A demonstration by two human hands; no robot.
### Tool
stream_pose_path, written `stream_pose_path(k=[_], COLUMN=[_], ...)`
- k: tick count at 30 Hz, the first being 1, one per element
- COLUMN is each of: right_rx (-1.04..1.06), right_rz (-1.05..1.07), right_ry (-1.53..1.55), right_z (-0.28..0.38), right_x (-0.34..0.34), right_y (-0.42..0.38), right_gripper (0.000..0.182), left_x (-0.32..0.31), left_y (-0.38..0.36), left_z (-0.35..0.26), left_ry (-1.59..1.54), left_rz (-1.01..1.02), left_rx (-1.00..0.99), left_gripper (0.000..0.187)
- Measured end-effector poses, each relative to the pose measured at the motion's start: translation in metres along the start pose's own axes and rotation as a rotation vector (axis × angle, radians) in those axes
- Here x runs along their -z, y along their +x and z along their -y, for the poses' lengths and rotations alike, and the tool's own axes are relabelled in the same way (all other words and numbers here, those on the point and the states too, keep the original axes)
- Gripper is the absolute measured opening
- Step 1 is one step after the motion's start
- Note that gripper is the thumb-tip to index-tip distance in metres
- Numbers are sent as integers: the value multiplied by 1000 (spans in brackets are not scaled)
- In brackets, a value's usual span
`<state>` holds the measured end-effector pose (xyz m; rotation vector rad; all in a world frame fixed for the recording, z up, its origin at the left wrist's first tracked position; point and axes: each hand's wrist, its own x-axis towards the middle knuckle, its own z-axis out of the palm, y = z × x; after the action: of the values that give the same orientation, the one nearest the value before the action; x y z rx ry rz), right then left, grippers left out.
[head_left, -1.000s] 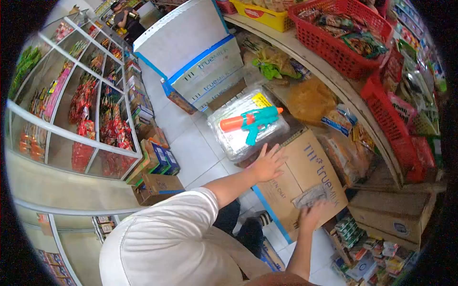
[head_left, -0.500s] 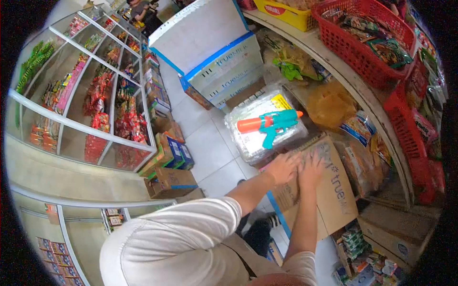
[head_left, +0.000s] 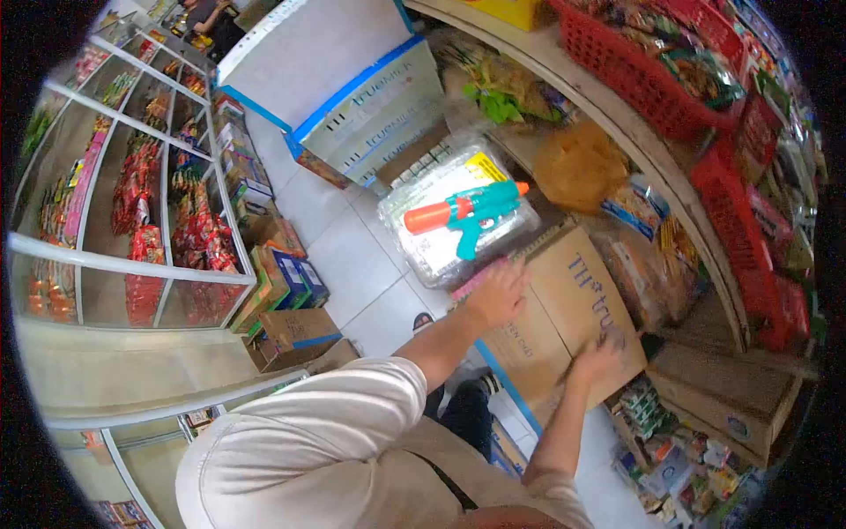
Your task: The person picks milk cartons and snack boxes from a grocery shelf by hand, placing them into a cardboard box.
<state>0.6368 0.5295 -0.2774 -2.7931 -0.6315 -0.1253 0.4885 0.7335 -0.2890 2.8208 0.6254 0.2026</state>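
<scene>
Under both hands is a brown cardboard carton (head_left: 564,291) with blue print and a blue stripe along its near side; a seam runs across its top. My left hand (head_left: 500,293) lies open near the carton's left far edge, fingers stretched forward. My right hand (head_left: 601,357), slightly blurred, rests open with fingers extended over the printed right part of the top. Just beyond the carton, a teal and orange toy water gun (head_left: 467,213) lies on a plastic-wrapped white package (head_left: 432,256).
Milk cartons with a white panel (head_left: 370,115) stand beyond the package. Shelving at right holds red baskets (head_left: 643,79) of packets. A glass display case (head_left: 132,194) lines the left over a tiled floor (head_left: 335,251). Another person (head_left: 211,22) is at the far left.
My hands have separated: the left has moved to the carton's left far edge, the right toward its near right side. The view has shifted, sliding the surroundings leftward.
</scene>
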Motion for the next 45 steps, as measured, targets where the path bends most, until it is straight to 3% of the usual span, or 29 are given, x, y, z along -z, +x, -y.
stream_pose_path(k=[2, 4, 5, 7, 10, 14, 19, 22, 25, 27, 28, 30, 33, 35, 36, 39, 41, 43, 45], right_rx=[-54, 164, 300, 373, 451, 463, 148, -7, -261, 23, 103, 379, 528, 381, 233, -32, 26, 7, 14], right_rz=[114, 16, -92, -8, 37, 112, 29, -160, -215, -125, -154, 32, -5, -50, 151, -84, -170, -257, -220], right_ry=[74, 233, 173, 254, 241, 291, 96, 61, 247, 398, 298, 442, 453, 451, 300, 157, 82, -14, -2], right_z=[42, 75, 98, 125, 111, 36, -32, -15, 19, 53, 79, 119, 125, 101, 79, -23, -53, -87, -70], right_x=[-20, -57, -61, -56, -51, -40, -18, -32, -55, -57, -62, -36, -41, -52, -48, -61, -14, -29, -24], right_y=[27, 42, 42, 36, 14, -53, -79, -57, -19, 17, 27, 50, 57, 60, 59, 17, -6, -26, -19], right_gripper=[39, 27, 24, 23, 17, 18, 23, 25, 26, 27, 26, 25, 24, 25, 26, 30, 33, 32, 29], left_x=[-5, -3, -3, 2, 10, 11, 13, 12, 7, 4, 4, 4, 16, 10, 7, 5, 13, 10, 14], left_y=[-1, 0, 1, 2, 7, 6, 8, 12, 9, 9, 10, 9, 15, 13, 10, 10, 14, 13, 9], left_z=[0, 1, 0, -1, -5, -6, -7, -7, -5, -6, -6, -6, -13, -11, -8, -3, -3, -1, 0], left_ry=[-1, 11, 3, -11, -70, -73, -84, -76, -70, -47, -57, -78, -169, -121, -95, -127, -124, -161, -121], left_rz=[-4, 4, 9, 7, 98, 104, 172, 186, 152, 90, 106, 137, 157, 140, 129, 114, 132, 157, 118], left_rx=[20, 8, 8, 6, 19, 21, 48, 48, 25, 2, 11, 24, 27, 11, 19, 26, 41, 42, 26], left_gripper=[64, 66, 67, 68, 75, 78, 77, 76, 77, 79, 79, 79, 80, 79, 79, 77, 76, 76, 76])
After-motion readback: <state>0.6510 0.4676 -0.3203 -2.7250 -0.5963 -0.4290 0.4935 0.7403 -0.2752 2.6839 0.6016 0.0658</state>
